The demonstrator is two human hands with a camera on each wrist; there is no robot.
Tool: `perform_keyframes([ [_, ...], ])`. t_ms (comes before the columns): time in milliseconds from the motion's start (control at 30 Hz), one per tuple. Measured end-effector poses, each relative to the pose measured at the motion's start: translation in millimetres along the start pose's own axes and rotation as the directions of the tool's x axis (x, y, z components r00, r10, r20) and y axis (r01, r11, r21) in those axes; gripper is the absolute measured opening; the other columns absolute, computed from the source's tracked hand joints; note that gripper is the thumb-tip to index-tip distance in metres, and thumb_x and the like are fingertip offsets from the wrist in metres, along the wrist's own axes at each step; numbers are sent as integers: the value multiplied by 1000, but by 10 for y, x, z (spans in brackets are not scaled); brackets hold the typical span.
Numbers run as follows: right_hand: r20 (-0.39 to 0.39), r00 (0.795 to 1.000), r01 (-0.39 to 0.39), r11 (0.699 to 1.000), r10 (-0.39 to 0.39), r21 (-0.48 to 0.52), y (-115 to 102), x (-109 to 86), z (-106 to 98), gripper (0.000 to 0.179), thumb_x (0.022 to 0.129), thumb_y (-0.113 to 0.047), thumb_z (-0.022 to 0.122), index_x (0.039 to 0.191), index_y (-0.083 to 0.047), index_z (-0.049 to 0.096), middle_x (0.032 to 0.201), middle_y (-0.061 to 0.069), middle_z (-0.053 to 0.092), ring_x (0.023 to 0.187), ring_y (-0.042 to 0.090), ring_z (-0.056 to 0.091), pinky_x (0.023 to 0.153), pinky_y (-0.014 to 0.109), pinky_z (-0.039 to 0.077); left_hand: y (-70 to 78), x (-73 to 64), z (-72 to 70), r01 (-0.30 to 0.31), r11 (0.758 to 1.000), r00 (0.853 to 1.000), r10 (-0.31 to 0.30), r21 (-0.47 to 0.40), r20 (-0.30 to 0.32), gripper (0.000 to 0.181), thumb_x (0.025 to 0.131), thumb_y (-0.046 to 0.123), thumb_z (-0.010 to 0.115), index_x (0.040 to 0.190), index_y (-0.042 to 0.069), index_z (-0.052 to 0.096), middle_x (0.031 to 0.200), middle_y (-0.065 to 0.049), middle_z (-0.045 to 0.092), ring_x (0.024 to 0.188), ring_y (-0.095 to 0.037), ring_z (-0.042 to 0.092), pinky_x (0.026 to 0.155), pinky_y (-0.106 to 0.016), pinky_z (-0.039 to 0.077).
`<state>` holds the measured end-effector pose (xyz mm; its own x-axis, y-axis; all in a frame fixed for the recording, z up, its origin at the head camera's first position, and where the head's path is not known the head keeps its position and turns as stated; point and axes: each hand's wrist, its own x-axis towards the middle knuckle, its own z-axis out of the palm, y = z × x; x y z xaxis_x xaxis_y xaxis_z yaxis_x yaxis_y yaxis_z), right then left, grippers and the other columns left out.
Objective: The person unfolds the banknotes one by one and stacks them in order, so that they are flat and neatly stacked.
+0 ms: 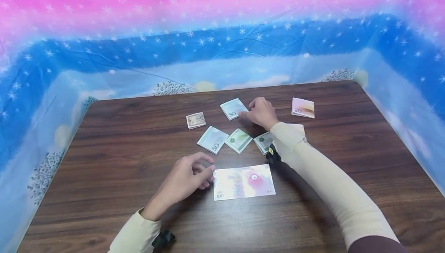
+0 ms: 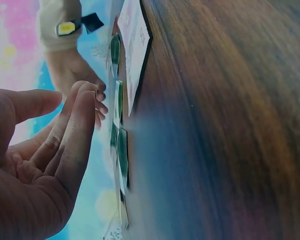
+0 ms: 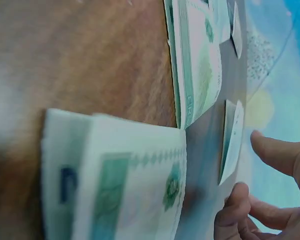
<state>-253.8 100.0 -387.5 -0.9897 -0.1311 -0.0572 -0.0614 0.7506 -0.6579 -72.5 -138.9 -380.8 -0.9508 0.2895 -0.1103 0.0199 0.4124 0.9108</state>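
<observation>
My right hand (image 1: pixel 261 113) reaches to the back of the table, its fingertips overlapping the corner of a folded 50 banknote (image 1: pixel 233 109). In the right wrist view the thumb (image 3: pixel 275 152) and fingers stand apart with nothing between them, just short of that folded note (image 3: pixel 232 140). An unfolded 100 banknote (image 1: pixel 244 182) with a crease down its middle lies flat near the front. Beside its left end is my left hand (image 1: pixel 189 175), loosely bent and holding nothing. The left wrist view shows these fingers (image 2: pixel 72 132) raised above the tabletop.
Between the hands lie another folded 50 note (image 1: pixel 213 140), a folded green note (image 1: pixel 238 141) and a further folded note (image 1: pixel 263 143), partly behind the right sleeve. A small brownish note (image 1: pixel 196 120) sits back left, a folded 20 note (image 1: pixel 303 107) back right. Patterned cloth (image 1: pixel 222 44) hangs around the table.
</observation>
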Motion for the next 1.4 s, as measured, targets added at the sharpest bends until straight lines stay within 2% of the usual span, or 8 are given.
perform_keyframes([
  [167, -35, 999, -39, 998, 38, -47, 0, 101, 71, 53, 86, -42, 80, 66, -8, 45, 64, 0, 36, 61, 18, 34, 59, 31, 32, 17, 3, 4, 0, 1000, 1000, 0, 5, 9, 19, 99, 10, 66, 114, -2, 64, 77, -11, 73, 65, -26, 70, 58, -28, 60],
  [300, -44, 995, -96, 992, 92, -77, -4, 147, 136, 51, 84, -49, 81, 79, -5, 57, 78, 8, 54, 67, 24, 50, 58, 35, 43, 29, 2, 10, 3, 1000, 1000, -3, 10, 12, 18, 99, 9, 66, 113, -2, 65, 77, -12, 73, 65, -27, 71, 58, -28, 60],
  [400, -41, 991, -130, 987, 126, -98, -21, 173, 172, 58, 82, -49, 83, 106, 0, 64, 109, 17, 61, 92, 34, 60, 74, 46, 54, 32, 4, 13, 0, 1000, 1000, 0, 14, 10, 18, 99, 9, 66, 113, -2, 65, 77, -12, 73, 65, -27, 71, 57, -28, 60],
  [467, -37, 989, -149, 983, 146, -105, -41, 186, 187, 60, 81, -46, 84, 115, 0, 64, 118, 18, 60, 101, 37, 61, 82, 51, 55, 29, 7, 18, -1, 1000, 1000, 0, 15, 11, 18, 99, 9, 66, 113, -2, 65, 77, -12, 73, 64, -27, 71, 57, -28, 60],
  [667, -20, 985, -173, 980, 172, -97, -82, 222, 188, 49, 81, -36, 86, 110, -2, 67, 113, 14, 66, 101, 35, 63, 85, 49, 55, 25, 12, 18, -4, 1000, 1000, 4, 15, 16, 18, 99, 9, 66, 113, -2, 65, 78, -12, 74, 64, -26, 71, 57, -28, 60],
  [900, 17, 983, -182, 982, 183, -40, -80, 220, 155, 52, 83, -28, 86, 121, 1, 66, 119, 16, 66, 106, 36, 62, 91, 49, 54, 30, 19, 19, -8, 1000, 1000, 8, 18, 23, 18, 99, 9, 67, 113, -2, 65, 78, -12, 73, 64, -26, 71, 57, -28, 60],
  [1067, -22, 984, -177, 984, 177, -1, -96, 236, 177, 43, 82, -21, 86, 115, 1, 69, 113, 17, 68, 102, 35, 62, 91, 49, 53, 28, 16, 15, -14, 1000, 1000, 14, 20, 27, 18, 98, 8, 67, 113, -3, 65, 78, -11, 74, 65, -27, 71, 57, -33, 61],
  [1400, -83, 988, -123, 989, 130, 78, -37, 178, 125, 24, 92, -7, 60, 112, 5, 69, 113, 21, 68, 99, 35, 65, 84, 45, 55, 19, -2, 1, -29, 998, 1000, 28, 59, 9, 17, 98, 10, 68, 112, 0, 66, 80, -9, 74, 66, -23, 70, 56, -40, 60],
])
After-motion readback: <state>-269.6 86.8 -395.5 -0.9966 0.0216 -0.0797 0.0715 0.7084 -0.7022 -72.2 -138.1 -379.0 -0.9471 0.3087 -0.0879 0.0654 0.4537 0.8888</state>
